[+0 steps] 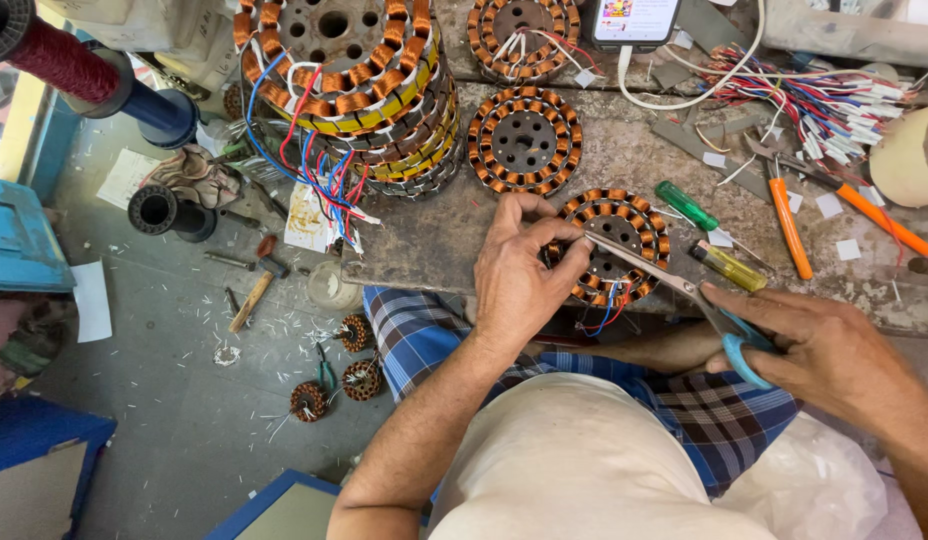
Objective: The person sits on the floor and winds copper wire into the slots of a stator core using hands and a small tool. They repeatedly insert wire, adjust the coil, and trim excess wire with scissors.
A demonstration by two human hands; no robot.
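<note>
Worn and scratched, the grey bench [464, 235] carries a scatter of motor parts, tools and paper scraps above a concrete floor [184, 400] littered with wire clippings. You sit at the bench's near edge in a checked cloth, a copper-wound stator [624, 222] lying flat just in front of you. Your left hand [519, 270] rests on the stator's left side, its grip pinched with thumb and fingertips at the windings; what it pinches is too small to tell. Your right hand [834, 350] is clenched through the blue handles of scissors [684, 290], whose blades reach left across the stator toward your left fingertips. Red and blue wires hang from the stator's near edge over the bench side.

Farther off, a second stator [525, 139] lies flat, and a third [524, 38] sits near the far edge. At far left on the bench stands a stack of stators [354, 90], with red, blue and white leads trailing down from it. Right of your stator lie a green-handled screwdriver [686, 205] and a yellow-handled one [729, 266], then two orange-handled tools [789, 226] well apart from your hands. A bundle of coloured wires [814, 100] spreads at far right, and a phone [634, 20] stands at the far edge.

Down on the floor at left lie a hammer [256, 285], small wound coils [334, 375] and a dark spool [164, 212].
</note>
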